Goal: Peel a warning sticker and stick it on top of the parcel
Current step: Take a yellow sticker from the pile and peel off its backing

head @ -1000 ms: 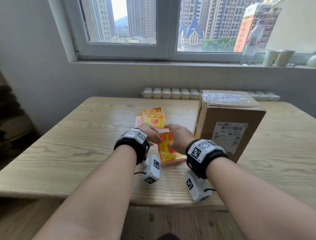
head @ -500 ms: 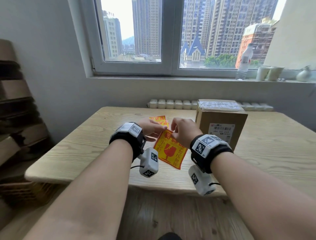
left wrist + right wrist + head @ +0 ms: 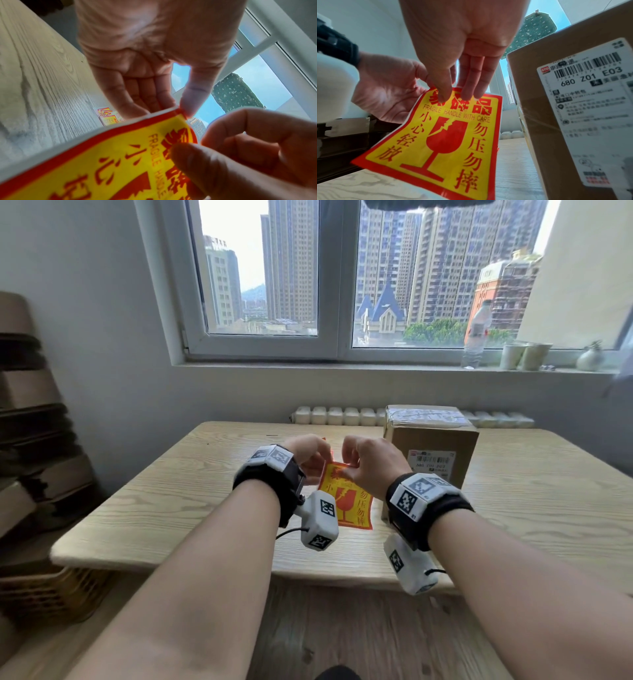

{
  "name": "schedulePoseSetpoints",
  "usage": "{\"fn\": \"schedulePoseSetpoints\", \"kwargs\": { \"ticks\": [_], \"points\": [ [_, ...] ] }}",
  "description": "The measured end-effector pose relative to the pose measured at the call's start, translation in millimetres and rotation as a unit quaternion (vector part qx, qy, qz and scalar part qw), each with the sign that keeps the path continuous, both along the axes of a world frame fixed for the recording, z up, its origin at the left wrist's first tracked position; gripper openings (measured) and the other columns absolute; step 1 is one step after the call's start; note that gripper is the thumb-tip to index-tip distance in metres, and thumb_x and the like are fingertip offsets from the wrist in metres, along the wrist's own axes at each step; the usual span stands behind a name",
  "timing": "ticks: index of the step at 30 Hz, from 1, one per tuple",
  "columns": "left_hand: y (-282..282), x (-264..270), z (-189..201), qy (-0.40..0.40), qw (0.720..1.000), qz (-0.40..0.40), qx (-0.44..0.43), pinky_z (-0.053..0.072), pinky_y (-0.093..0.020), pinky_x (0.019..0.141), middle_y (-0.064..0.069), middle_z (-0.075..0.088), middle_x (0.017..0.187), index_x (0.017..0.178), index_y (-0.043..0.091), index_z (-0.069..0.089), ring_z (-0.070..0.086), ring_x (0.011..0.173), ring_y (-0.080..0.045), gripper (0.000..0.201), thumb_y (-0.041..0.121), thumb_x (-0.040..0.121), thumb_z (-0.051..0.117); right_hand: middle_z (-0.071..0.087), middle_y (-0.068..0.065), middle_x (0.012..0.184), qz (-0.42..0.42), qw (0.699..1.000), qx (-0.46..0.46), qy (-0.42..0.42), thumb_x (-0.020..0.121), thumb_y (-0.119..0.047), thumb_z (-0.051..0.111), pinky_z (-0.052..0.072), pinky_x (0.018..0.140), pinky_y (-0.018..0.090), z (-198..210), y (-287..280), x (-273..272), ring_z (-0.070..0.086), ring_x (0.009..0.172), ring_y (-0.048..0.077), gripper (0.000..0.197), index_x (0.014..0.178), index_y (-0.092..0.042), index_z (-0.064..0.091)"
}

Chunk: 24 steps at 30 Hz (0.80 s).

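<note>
The surface (image 3: 534, 508) carries the parcel (image 3: 432, 440), its top bare. Just left of it, the sticker (image 3: 346, 501) is now lifted clear of the surface rather than lying flat on it a second ago. The left hand (image 3: 310, 455) pinches its top corner; the right hand (image 3: 371, 465) grip clamps the top edge. Peeling looks about to start.
</note>
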State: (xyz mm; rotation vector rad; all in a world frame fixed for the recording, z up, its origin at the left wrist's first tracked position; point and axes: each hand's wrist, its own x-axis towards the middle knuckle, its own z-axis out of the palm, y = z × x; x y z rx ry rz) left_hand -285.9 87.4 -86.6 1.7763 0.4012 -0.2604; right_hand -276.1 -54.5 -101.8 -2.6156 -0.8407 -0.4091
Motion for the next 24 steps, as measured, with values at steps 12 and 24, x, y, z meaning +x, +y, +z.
{"fn": "schedulePoseSetpoints", "kwargs": {
  "ticks": [12, 24],
  "points": [
    [-1, -6, -2, 0.033, 0.995, 0.036, -0.082, 0.051, -0.018, 0.038, -0.011, 0.056, 0.071, 0.070, 0.000, 0.054, 0.056, 0.061, -0.021, 0.018, 0.005, 0.086, 0.048, 0.065, 0.000, 0.082, -0.010, 1.000, -0.008, -0.010, 0.085, -0.023, 0.067, 0.037, 0.063, 0.024, -5, -2, 3, 0.055, 0.073, 0.018, 0.010, 0.090, -0.017, 0.060],
    [3, 6, -11, 0.027, 0.996, 0.030, -0.081, 0.052, -0.021, 0.037, -0.009, 0.064, 0.044, 0.072, 0.001, 0.056, 0.063, 0.033, -0.016, 0.016, 0.000, 0.088, 0.053, 0.072, -0.002, 0.093, -0.016, 1.000, -0.003, 0.006, 0.086, -0.016, 0.064, 0.042, 0.065, 0.024, -7, -3, 11, 0.061, 0.078, 0.016, 0.009, 0.092, -0.022, 0.065]
  ]
}}
